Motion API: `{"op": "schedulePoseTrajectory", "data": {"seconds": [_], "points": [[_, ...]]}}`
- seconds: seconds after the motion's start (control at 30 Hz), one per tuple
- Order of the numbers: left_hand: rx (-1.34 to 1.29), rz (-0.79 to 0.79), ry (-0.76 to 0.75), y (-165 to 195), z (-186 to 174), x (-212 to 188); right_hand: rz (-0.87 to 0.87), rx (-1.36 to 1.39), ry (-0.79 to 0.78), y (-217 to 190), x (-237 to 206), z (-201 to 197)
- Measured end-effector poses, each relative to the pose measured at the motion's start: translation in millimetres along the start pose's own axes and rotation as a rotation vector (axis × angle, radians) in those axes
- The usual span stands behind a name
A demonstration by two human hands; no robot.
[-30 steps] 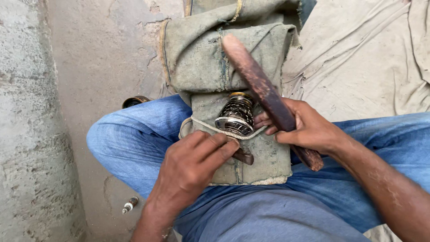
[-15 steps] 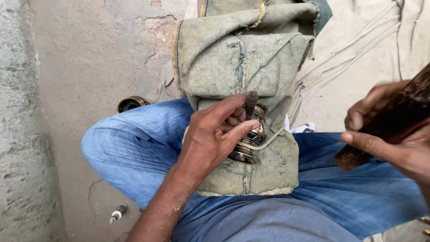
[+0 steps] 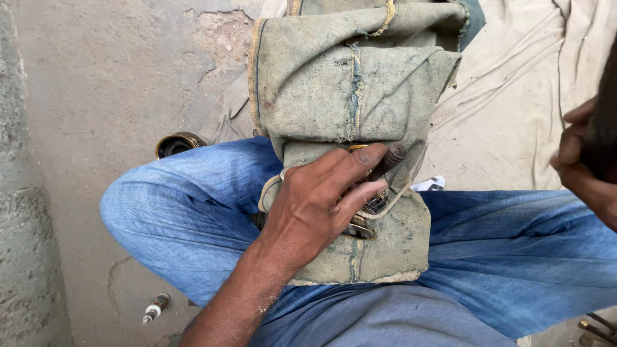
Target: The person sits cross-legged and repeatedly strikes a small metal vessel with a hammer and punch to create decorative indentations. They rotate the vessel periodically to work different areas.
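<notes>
My left hand (image 3: 321, 202) lies over a round metal part (image 3: 366, 215) that rests on a folded, dirty green-grey cloth (image 3: 353, 83) across my lap. Its thumb and fingers pinch a short dark metal rod (image 3: 387, 160) that stands on top of the part. Most of the metal part is hidden under the fingers. My right hand (image 3: 581, 170) is raised at the right edge of the view, closed around a dark wooden stick (image 3: 604, 128) that is largely out of frame.
I sit cross-legged in blue jeans (image 3: 173, 212) on a concrete floor (image 3: 96, 77). A round dark metal ring (image 3: 177, 142) lies by my left knee. A small spark plug (image 3: 154, 310) lies on the floor at lower left. A pale sheet (image 3: 514, 96) covers the ground at right.
My right hand with the stick has swung up from above the metal part to the right edge. My left hand has moved onto the part and taken the rod upright.
</notes>
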State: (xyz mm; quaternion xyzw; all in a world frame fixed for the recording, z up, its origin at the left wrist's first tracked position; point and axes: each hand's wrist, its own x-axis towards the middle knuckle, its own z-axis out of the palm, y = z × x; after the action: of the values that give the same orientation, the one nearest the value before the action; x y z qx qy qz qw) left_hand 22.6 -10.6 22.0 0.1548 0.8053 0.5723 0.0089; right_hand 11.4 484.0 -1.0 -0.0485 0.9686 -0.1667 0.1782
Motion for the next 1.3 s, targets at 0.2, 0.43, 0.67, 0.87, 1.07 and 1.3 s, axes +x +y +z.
{"op": "schedulePoseTrajectory", "data": {"seconds": [0.2, 0.43, 0.67, 0.87, 1.07, 1.3], "points": [[-0.025, 0.029, 0.008, -2.3, 0.2, -2.6, 0.047, 0.133, 0.095, 19.9, -12.8, -6.5], [-0.005, 0.040, -0.023, -2.6, 0.0, -2.5, 0.115, -0.030, 0.030, -37.6, -7.8, -3.4], [-0.028, 0.063, -0.037, -3.8, -2.2, -3.3, 0.107, -0.005, 0.031, -50.0, -15.3, -6.5], [-0.034, 0.054, -0.005, -1.4, 5.5, -5.6, 0.121, -0.019, 0.022, -54.0, -23.7, -7.2], [0.069, 0.053, 0.012, 6.4, 11.9, -3.8, 0.108, -0.028, 0.027, -74.0, -20.5, -15.8], [0.110, 0.052, 0.002, 11.7, 11.2, -1.6, -0.099, 0.007, 0.148, -90.9, -28.9, -16.3]]}}
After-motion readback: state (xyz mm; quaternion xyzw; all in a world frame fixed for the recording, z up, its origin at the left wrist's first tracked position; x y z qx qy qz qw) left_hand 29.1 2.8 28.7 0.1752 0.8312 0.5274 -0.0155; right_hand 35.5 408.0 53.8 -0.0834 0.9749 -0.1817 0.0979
